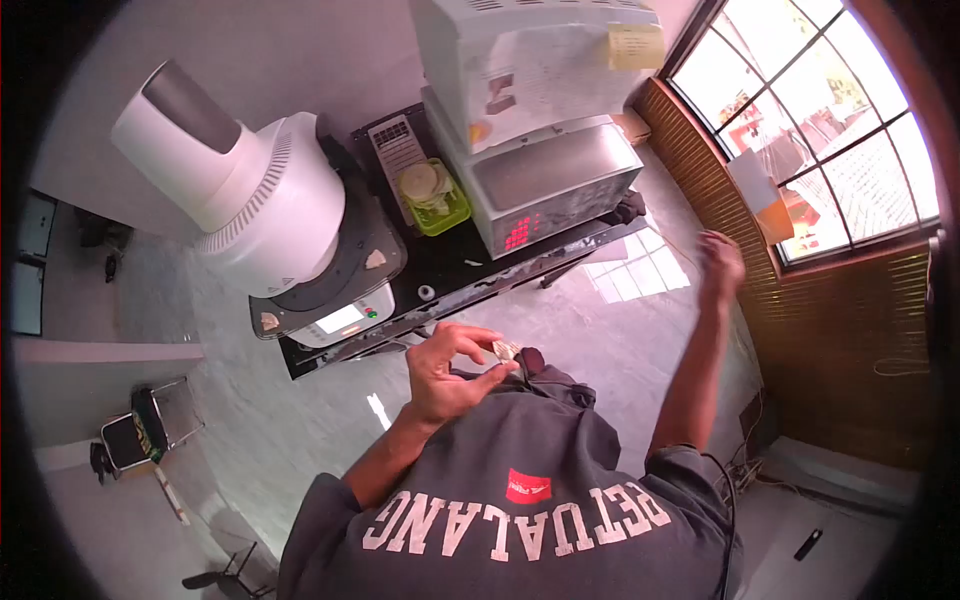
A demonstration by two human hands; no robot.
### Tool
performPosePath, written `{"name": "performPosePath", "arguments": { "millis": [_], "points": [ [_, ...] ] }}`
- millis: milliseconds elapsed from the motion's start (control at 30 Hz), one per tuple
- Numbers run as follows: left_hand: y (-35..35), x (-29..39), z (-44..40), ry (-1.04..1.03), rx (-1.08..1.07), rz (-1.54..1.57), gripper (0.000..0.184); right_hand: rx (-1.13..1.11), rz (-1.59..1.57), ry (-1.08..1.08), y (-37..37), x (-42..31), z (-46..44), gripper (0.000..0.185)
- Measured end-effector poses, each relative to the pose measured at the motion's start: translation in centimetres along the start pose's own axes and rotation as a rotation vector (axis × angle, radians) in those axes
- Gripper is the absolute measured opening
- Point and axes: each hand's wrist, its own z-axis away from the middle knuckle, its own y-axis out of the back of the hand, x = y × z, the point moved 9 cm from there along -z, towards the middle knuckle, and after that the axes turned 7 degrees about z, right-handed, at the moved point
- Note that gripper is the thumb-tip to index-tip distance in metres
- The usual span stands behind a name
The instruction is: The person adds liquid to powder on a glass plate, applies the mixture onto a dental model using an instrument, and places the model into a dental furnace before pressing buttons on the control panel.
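Observation:
My left hand [447, 376] is in front of my chest, its thumb and fingers pinching a small off-white piece [505, 351]. The piece looks ridged along its upper edge; its exact kind is too small to make out. Out to the right, my right hand [721, 264] is raised between the bench and the window wall, apart from everything. Its fingers are smeared by motion, so whether they hold anything does not show. Nearest to the left hand are the bench edge and a small white ring-shaped item [427, 292] on the black top.
On the bench [470, 268] stands a white domed machine [290, 200] with a lit screen and pale fragments on its dark plate. Beside it are a green basket [447, 222] holding round pale items, a keyboard [393, 150], and a boxy machine [560, 185] with red digits. A chair [128, 440] stands left.

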Motion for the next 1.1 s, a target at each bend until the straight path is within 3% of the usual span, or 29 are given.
{"name": "performPosePath", "arguments": {
  "millis": [100, 133, 200, 467, 600, 733, 1100],
  "points": [
    [-3.2, -0.5, -0.5, 0.041, 0.093, 0.036, 0.042, -0.403, 0.387, -0.02, -9.6, 9.4, 1.6, 0.025],
    [-4.2, -0.8, -0.3, 0.046, 0.115, 0.038, 0.042, -0.464, 0.279, 0.077, -12.6, 9.9, 3.3, 0.032],
    [-5.8, -0.9, 0.0, 0.022, 0.112, -0.027, 0.043, -0.551, 0.395, 0.232, -16.0, 10.5, 4.6, 0.044],
    [-9.4, 0.8, 0.6, 0.063, 0.187, -0.068, 0.041, -0.585, 0.428, 0.348, -19.4, 9.7, 4.5, 0.053],
    [-10.0, 1.1, 0.4, 0.077, 0.217, -0.076, 0.04, -0.632, 0.345, 0.233, -19.3, 10.1, 3.7, 0.053],
    [-10.7, 1.4, -0.1, 0.073, 0.224, -0.103, 0.04, -0.533, 0.472, 0.453, -19.5, 10.0, 3.5, 0.053],
    [-12.0, 0.9, 0.4, 0.067, 0.213, -0.155, 0.043, -0.55, 0.606, 0.451, -19.2, 7.4, 2.0, 0.05]
  ]
}}
